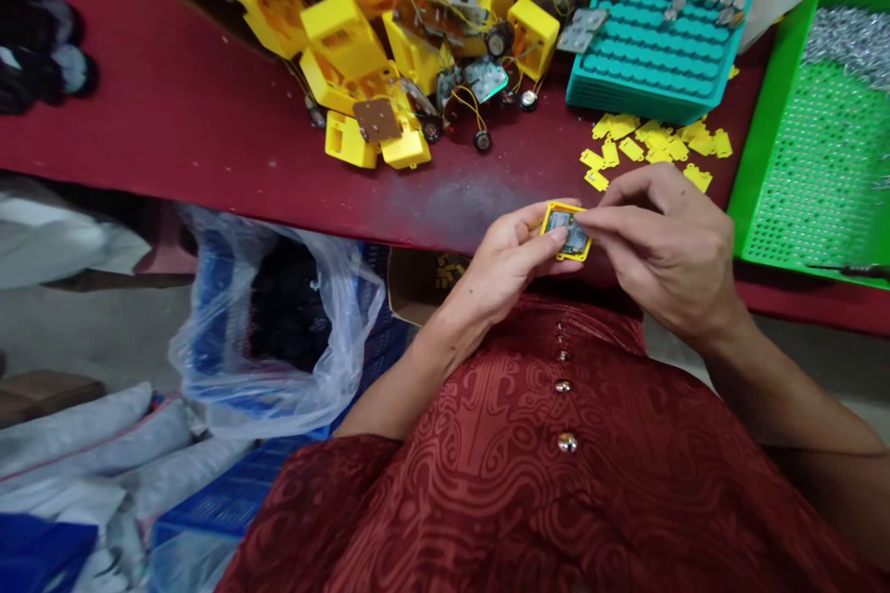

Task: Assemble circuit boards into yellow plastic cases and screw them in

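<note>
My left hand point(518, 246) grips a small yellow plastic case point(586, 250) at the table's front edge, the thumb pressed on its inside. A grey-green circuit board point(568, 227) sits within the case. My right hand point(674, 246) is closed in a pinch at the case's right upper corner; whatever its fingertips hold, if anything, is hidden. Just beyond the right hand lie several flat yellow plastic pieces point(654, 141). Farther off is a heap of yellow cases point(344, 32), with boards, thin wires and small round speakers point(482, 141) among them.
Stacked teal trays point(646, 51) stand behind the yellow pieces, with small metallic parts on top. At right is a green perforated basket point(820, 167) holding silvery screws point(848, 42). Below the table at left stands a plastic-lined blue crate point(215, 334) with black items. Black parts point(42, 46) lie far left.
</note>
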Tool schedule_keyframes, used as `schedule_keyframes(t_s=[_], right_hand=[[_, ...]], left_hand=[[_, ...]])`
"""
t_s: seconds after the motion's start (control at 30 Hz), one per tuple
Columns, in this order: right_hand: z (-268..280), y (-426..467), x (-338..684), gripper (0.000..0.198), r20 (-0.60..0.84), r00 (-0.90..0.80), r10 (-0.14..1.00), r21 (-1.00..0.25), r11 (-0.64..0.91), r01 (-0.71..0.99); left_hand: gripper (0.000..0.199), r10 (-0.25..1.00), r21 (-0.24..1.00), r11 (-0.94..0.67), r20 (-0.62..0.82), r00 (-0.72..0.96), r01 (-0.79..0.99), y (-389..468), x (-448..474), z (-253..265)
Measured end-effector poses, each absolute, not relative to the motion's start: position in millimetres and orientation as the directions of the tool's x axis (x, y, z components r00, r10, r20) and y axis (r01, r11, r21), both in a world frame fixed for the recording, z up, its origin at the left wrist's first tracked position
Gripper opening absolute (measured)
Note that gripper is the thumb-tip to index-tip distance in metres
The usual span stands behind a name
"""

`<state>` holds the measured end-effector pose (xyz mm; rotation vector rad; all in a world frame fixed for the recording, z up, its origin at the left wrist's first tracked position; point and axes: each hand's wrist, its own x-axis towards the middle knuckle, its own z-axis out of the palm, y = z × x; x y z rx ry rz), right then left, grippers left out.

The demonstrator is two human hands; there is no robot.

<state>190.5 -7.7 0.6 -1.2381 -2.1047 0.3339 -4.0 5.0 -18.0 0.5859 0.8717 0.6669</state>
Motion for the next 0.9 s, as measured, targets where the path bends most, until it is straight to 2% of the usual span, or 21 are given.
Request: schedule_keyframes(t_s=[0.17,0.3,0.43,0.73,0.9], right_hand=[[-5.2,-6.0,189.5,0.018,0.488,-0.373,0.789,-0.453,0.594,0.665],[-13.0,-6.6,186.9,0.016,0.473,-0.319,0.821,-0.503,0.549,0.667],[-19.1,-9.1,185.8,0.014,0.494,-0.243,0.835,-0.532,0.511,0.675],[-21.6,-5.9,190.9,0.01,0.55,-0.32,0.772,-0.399,0.579,0.711],[-20.6,-1.1,194.3,0.013,0.513,-0.386,0.767,-0.372,0.604,0.705]], left_hand=[[0.032,0.759,0.722,0.63,-0.497,0.42,-0.285,3.1,-1.3,-19.1],[0.031,0.813,0.784,0.569,-0.492,0.311,-0.248,1.0,0.7,-16.9],[0.03,0.771,0.739,0.619,-0.506,0.386,-0.268,1.0,2.1,-17.0],[0.025,0.776,0.692,0.626,-0.508,0.375,-0.358,3.6,6.3,-19.3],[0.023,0.779,0.707,0.621,-0.507,0.37,-0.338,2.6,8.0,-20.9]])
